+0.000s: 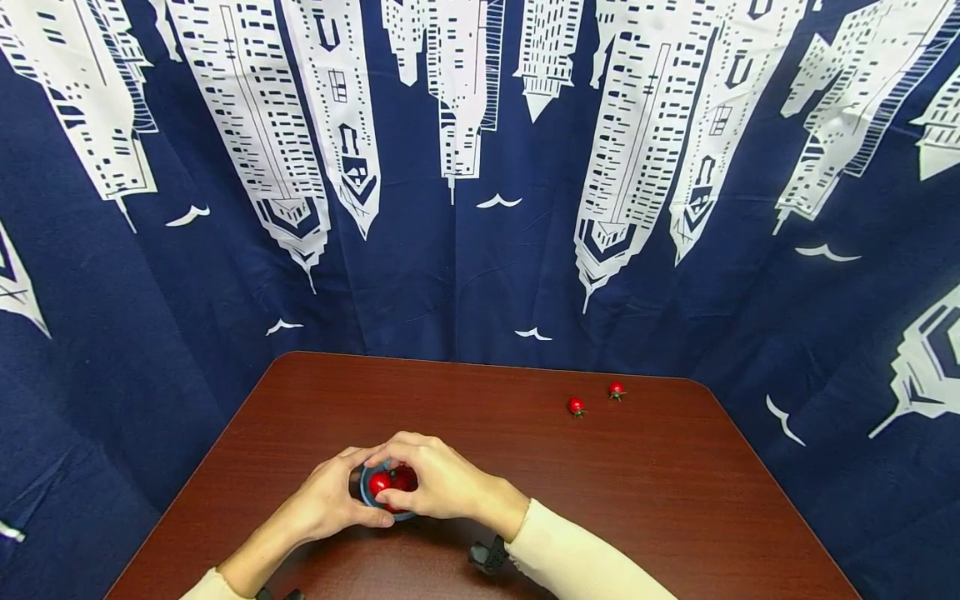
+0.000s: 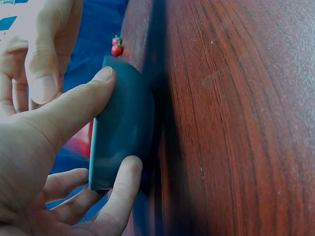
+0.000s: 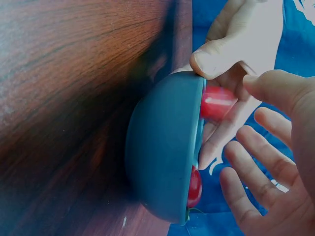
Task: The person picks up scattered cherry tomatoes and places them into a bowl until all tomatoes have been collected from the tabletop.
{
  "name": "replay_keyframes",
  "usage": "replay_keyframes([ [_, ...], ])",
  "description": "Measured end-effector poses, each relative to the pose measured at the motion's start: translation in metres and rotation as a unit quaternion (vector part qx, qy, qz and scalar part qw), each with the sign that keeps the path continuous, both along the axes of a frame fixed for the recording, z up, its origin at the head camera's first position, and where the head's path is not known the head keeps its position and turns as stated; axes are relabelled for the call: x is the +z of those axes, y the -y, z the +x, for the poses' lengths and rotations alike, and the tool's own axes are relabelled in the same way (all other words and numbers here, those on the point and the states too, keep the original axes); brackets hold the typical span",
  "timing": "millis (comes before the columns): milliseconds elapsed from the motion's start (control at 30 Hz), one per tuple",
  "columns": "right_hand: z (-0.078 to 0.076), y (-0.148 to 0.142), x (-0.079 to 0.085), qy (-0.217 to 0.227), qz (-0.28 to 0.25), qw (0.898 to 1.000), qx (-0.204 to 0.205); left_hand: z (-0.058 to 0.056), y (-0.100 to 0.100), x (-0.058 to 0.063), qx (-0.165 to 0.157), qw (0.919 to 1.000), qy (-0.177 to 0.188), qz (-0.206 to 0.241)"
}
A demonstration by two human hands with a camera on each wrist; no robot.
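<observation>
A blue bowl (image 3: 160,147) rests on the brown table, holding red cherry tomatoes (image 1: 380,482). My left hand (image 1: 330,498) grips the bowl from its left side, with the thumb and fingers spread round its wall. Over the bowl's right side is my right hand (image 1: 446,481), its fingers loosely bent and its thumb apart from them; nothing is held between them in the right wrist view. There, one blurred tomato (image 3: 216,102) shows above the rim near the left hand, and another tomato (image 3: 195,189) peeks over the rim. How many lie inside is hidden.
Two loose cherry tomatoes, one nearer (image 1: 576,406) and one farther (image 1: 617,389), lie near the table's back right. A dark blue curtain (image 1: 450,275) with white buildings hangs behind the table (image 1: 637,483). Dark devices sit at both wrists.
</observation>
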State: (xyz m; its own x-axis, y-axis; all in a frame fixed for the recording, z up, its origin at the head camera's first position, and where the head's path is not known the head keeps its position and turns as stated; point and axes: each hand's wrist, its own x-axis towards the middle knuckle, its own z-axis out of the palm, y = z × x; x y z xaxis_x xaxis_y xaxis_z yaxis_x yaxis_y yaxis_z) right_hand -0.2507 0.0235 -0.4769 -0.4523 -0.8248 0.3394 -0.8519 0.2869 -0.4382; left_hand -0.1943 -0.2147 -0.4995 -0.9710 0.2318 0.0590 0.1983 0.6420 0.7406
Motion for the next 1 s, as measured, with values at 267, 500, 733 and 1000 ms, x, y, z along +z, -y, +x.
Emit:
replay_keyframes([
  [267,-0.001,-0.003,0.001,-0.018,-0.004,1.000,-0.020,-0.001,-0.001,0.001,0.005,0.9999,0.006,0.009],
  [500,-0.003,-0.008,0.003,-0.022,-0.003,0.999,-0.029,-0.001,-0.002,0.000,0.018,0.9998,0.011,-0.003],
  [733,-0.006,-0.016,0.002,-0.017,-0.004,0.999,-0.039,-0.001,-0.001,0.000,0.001,0.9994,0.020,0.027],
  [1000,-0.014,-0.034,0.002,-0.003,-0.010,0.998,-0.056,0.000,-0.003,-0.001,0.015,0.9991,0.023,0.033],
])
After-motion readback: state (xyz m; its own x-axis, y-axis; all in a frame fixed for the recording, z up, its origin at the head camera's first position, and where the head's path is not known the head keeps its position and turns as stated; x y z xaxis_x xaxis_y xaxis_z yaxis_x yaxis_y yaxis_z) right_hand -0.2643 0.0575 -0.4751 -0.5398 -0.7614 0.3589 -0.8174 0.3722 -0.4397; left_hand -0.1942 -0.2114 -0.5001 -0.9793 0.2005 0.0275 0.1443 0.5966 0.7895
